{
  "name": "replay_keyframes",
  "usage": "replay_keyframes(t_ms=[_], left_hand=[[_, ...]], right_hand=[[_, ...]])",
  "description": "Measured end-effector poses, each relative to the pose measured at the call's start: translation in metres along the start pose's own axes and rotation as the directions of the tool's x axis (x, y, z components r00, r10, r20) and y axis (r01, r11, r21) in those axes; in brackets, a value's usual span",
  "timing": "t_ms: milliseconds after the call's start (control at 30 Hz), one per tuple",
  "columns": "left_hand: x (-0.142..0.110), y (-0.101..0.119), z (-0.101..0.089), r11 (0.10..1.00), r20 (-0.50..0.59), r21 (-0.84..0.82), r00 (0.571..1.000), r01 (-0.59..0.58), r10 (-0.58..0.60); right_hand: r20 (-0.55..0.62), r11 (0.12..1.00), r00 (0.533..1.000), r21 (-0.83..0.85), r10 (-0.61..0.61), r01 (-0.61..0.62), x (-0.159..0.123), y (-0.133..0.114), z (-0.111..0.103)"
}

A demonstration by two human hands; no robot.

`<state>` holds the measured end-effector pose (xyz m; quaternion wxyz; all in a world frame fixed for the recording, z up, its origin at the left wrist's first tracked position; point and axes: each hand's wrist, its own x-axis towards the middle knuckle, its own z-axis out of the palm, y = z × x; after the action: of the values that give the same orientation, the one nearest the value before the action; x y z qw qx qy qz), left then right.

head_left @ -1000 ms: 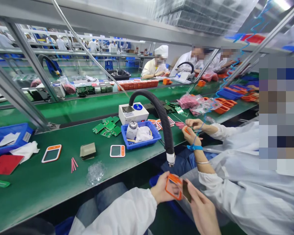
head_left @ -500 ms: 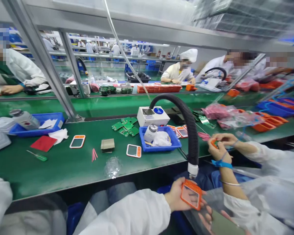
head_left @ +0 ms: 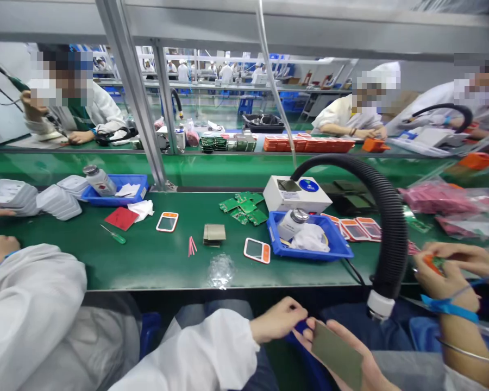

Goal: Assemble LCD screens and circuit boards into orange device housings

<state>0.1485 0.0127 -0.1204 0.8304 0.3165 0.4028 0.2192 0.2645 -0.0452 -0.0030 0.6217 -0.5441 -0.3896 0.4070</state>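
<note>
My left hand [head_left: 276, 321] is over my lap, in front of the table edge, with thumb and fingers pinched together close to the fingertips of my right hand [head_left: 372, 372]. Whatever the left fingers may hold is too small or hidden to name. Across my right palm lies a flat grey-olive rectangular panel [head_left: 336, 354], held between thumb and fingers. The nozzle of a black fume hose [head_left: 393, 239] hangs above and to the right of my hands. No orange frame is visible in either hand.
On the green table [head_left: 146, 271] are a clear plastic film [head_left: 222, 270], a stack of grey-olive panels [head_left: 214, 233], two orange-and-white devices, green circuit boards [head_left: 244, 207] and a blue tray [head_left: 309, 252] with a bottle. A co-worker's hands [head_left: 452, 271] hold an orange part at right.
The orange frame that my left hand held is no longer visible. My left hand has drawn in to a pinch beside my right fingertips. The camera view has swung left.
</note>
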Motion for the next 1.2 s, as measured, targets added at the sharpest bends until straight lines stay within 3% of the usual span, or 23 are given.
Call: replay_keyframes(t_ms=[67,133,233,333,400,533,600,767,867,967,1033,1100,1200], left_hand=[[-0.033,0.016,-0.026,0.996,-0.066,0.013,0.993,-0.093,0.093],[-0.069,0.033,-0.048,0.989,-0.075,0.008,0.987,-0.145,0.145],[-0.122,0.054,-0.070,0.978,-0.014,-0.073,0.980,-0.198,0.197],[-0.160,0.072,-0.080,0.871,0.063,-0.437,0.958,-0.225,0.279],[-0.177,0.082,-0.084,0.741,0.004,-0.620,0.943,-0.258,0.331],[-0.194,0.094,-0.087,0.587,-0.252,-0.684,0.896,-0.433,0.367],[-0.195,0.096,-0.089,0.561,-0.305,-0.680,0.878,-0.472,0.370],[-0.187,0.097,-0.092,0.564,-0.218,-0.735,0.919,-0.377,0.330],[-0.179,0.100,-0.091,0.530,-0.229,-0.762,0.921,-0.372,0.316],[-0.167,0.103,-0.088,0.488,-0.354,-0.743,0.888,-0.458,0.294],[-0.159,0.102,-0.085,0.478,-0.454,-0.705,0.851,-0.524,0.262],[-0.151,0.100,-0.081,0.482,-0.532,-0.658,0.810,-0.579,0.246],[-0.144,0.098,-0.076,0.506,-0.588,-0.585,0.761,-0.634,0.274]], right_hand=[[0.066,0.995,0.994,0.044,0.083,-0.086,-0.001,0.009,0.019],[0.177,0.944,0.950,0.162,0.259,-0.287,-0.001,0.019,0.038],[0.399,0.693,0.787,0.385,0.470,-0.609,0.005,0.026,0.069],[0.558,0.506,0.699,0.487,0.447,-0.712,0.016,0.022,0.102],[0.641,0.430,0.660,0.506,0.393,-0.748,0.021,0.018,0.123],[0.729,0.373,0.605,0.490,0.321,-0.788,0.023,0.016,0.156],[0.748,0.377,0.592,0.477,0.300,-0.794,0.021,0.017,0.165],[0.740,0.475,0.613,0.449,0.276,-0.757,0.022,0.016,0.170],[0.685,0.628,0.674,0.401,0.278,-0.667,0.022,0.015,0.169],[0.539,0.835,0.812,0.323,0.225,-0.446,0.019,0.016,0.170],[0.424,0.929,0.895,0.258,0.138,-0.266,0.015,0.018,0.173],[0.331,0.978,0.942,0.170,0.056,-0.118,0.009,0.020,0.177],[0.253,0.998,0.967,-0.035,-0.039,0.049,0.001,0.022,0.182]])
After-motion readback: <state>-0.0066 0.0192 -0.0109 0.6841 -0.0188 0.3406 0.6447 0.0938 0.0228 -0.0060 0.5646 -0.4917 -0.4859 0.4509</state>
